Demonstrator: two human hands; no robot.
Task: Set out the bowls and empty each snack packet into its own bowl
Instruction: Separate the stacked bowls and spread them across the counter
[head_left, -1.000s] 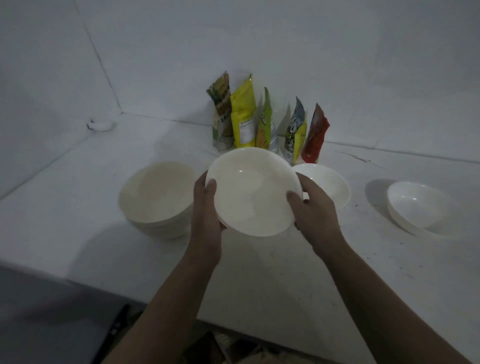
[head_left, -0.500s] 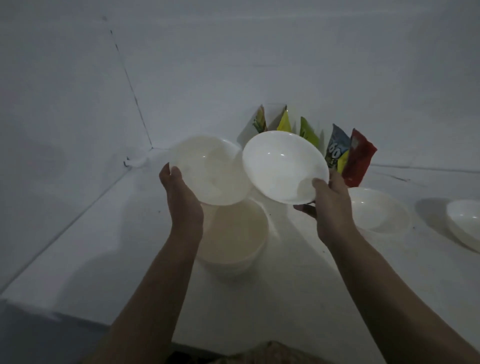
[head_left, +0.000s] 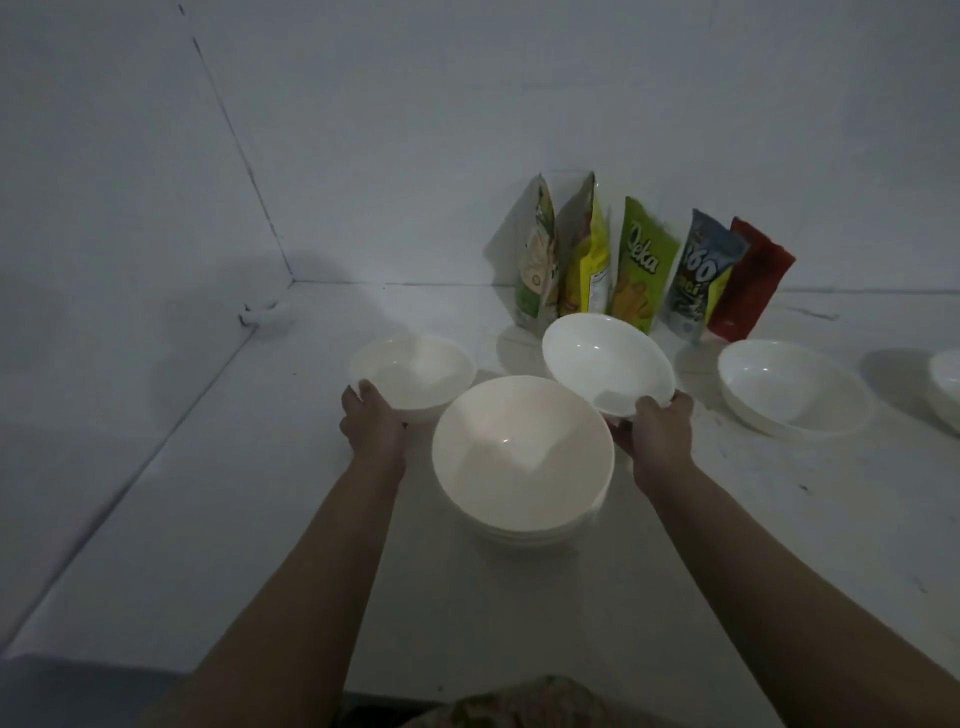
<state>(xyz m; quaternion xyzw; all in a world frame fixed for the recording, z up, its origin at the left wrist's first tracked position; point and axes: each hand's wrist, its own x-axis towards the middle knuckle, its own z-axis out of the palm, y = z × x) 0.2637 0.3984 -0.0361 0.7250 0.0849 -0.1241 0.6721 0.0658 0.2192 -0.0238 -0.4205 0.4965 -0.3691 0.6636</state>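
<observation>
Head view, dim light: a stack of bowls (head_left: 522, 457) sits on the white surface (head_left: 208, 519). Left of it, the left hand (head_left: 371, 428) grips a bowl (head_left: 413, 376); right of it, the right hand (head_left: 657, 434) holds a tilted bowl (head_left: 608, 364), seemingly lifted. Behind stand five snack packets (head_left: 644, 265); another bowl (head_left: 795, 387) rests farther right.

Both forearms are bare to the frame edge; no sleeves, watch or rings are visible. The left hand (head_left: 375, 425) and right hand (head_left: 657, 432) are ungloved. A mottled olive-tan garment (head_left: 524, 707) shows at bottom centre.
</observation>
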